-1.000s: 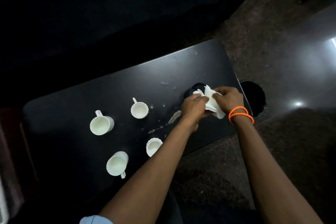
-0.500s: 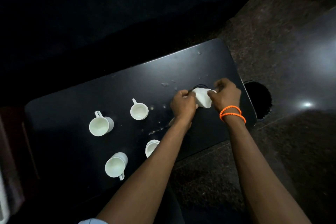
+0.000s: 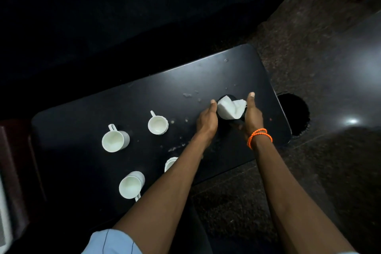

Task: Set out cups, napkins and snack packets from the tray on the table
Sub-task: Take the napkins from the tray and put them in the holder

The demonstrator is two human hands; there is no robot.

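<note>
A white napkin [image 3: 228,108] stands folded in a dark round holder [image 3: 223,97] at the right part of the black table [image 3: 206,76]. My left hand [image 3: 207,119] presses its left side, thumb tip on the paper. My right hand [image 3: 253,116], with orange bands at the wrist, closes in on its right side; the fingers of both hands are hidden below. Four white cups stand to the left: one far left [image 3: 115,141], one in the middle [image 3: 157,125], one near the front [image 3: 132,185], one [image 3: 170,163] half hidden by my left forearm. No tray or snack packets show.
Pale crumbs and smears [image 3: 177,147] lie on the table between the cups and my hands. A round dark hole [image 3: 292,113] sits in the stone floor just past the table's right edge. Beyond the table it is very dark.
The napkin, held up and spread between both hands a second ago, has come down into the dark holder. Both hands have lowered to its sides with thumbs out.
</note>
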